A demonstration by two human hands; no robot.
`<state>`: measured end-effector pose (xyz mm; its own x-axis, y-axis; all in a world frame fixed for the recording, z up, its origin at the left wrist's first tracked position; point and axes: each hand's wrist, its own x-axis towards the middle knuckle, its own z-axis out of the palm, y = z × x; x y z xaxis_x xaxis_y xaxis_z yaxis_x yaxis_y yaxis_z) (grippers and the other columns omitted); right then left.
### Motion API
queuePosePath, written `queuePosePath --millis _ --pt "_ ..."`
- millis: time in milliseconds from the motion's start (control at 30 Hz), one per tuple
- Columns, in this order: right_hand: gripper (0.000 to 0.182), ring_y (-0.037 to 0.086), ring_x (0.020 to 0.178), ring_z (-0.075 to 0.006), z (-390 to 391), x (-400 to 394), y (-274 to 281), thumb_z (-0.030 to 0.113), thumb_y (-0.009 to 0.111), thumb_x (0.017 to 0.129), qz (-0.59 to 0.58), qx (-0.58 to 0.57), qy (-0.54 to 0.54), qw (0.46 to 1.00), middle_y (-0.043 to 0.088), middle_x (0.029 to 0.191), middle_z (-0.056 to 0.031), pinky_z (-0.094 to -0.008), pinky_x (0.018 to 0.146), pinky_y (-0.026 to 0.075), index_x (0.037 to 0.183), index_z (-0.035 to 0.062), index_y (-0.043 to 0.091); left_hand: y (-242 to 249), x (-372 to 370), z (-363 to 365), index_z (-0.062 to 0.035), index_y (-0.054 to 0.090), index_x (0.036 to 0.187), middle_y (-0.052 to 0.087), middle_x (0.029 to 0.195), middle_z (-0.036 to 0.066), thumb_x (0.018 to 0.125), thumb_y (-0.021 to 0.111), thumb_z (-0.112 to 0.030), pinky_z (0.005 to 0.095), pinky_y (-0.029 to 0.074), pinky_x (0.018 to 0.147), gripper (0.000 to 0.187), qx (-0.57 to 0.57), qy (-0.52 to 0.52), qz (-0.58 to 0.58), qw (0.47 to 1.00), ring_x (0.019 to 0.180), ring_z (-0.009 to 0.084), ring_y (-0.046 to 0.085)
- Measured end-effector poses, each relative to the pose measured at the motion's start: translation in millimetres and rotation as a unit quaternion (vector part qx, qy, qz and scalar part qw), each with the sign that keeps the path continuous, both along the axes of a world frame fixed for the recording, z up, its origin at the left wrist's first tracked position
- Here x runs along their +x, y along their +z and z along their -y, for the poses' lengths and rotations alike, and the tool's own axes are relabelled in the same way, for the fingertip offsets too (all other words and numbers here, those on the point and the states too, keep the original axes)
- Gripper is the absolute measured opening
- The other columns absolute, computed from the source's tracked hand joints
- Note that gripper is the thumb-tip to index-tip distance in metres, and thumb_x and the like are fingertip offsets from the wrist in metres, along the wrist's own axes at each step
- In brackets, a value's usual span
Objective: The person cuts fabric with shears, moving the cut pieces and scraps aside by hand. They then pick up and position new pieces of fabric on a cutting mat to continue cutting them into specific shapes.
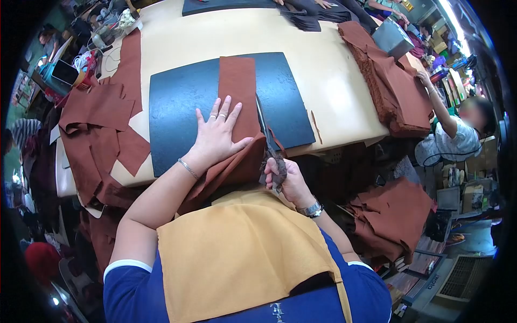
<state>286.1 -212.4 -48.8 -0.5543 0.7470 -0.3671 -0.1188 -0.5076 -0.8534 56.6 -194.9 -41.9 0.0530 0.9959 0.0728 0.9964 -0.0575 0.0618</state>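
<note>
A strip of reddish-brown cloth (237, 78) lies over a dark mat (180, 110) on the pale table, its near end hanging toward my lap in folds. My left hand (216, 133) rests flat on the strip with fingers spread. In my right hand (295, 182) is a pair of scissors (262, 114), its handles wrapped in dark material. The blades point away from me along the strip's right edge. A thin brown sliver of cloth (277, 141) hangs beside the blades.
Brown cloth pieces (102, 110) lie heaped at left. A thick brown stack (385, 81) sits at the right edge, touched by another person's hand (425, 81), with a metal block (393, 39) on it. Someone's hands and dark cloth (304, 19) appear across the table.
</note>
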Motion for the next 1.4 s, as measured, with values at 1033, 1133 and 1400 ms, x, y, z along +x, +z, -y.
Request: queuePosePath --millis 1033,1133,1400 --pt "0.034 0.058 0.052 -0.0093 3.3 -24.9 3.0 0.039 0.062 0.09 -0.032 -0.037 -0.071 0.996 0.06 0.063 -0.0018 -0.0226 0.051 0.049 0.081 0.006 0.058 3.1 12.1 16.8 -0.0134 0.026 0.146 0.017 0.153 0.017 0.082 0.047 -0.067 0.0724 0.015 0.1 0.086 -0.008 -0.028 0.005 1.0 0.141 0.0358 0.015" --pt "0.035 0.058 0.052 -0.0094 1.6 -24.7 4.3 0.04 0.062 0.09 -0.043 -0.057 -0.075 0.995 0.06 0.063 -0.0019 -0.0231 0.05 0.049 0.081 0.0062 0.058 2.3 13.0 18.8 -0.0135 0.025 0.147 0.017 0.153 0.017 0.083 0.047 -0.064 0.0723 0.015 0.1 0.084 -0.009 -0.032 0.006 0.999 0.141 0.036 0.016" --pt "0.038 0.059 0.053 -0.0096 -0.8 -25.2 6.1 0.044 0.061 0.089 -0.025 -0.029 -0.073 0.997 0.06 0.064 -0.0017 -0.0229 0.05 0.049 0.082 0.0065 0.058 1.7 14.0 26.1 -0.0142 0.025 0.147 0.017 0.153 0.017 0.085 0.049 -0.058 0.0725 0.016 0.1 0.079 -0.019 -0.041 -0.011 0.999 0.141 0.0362 0.018"
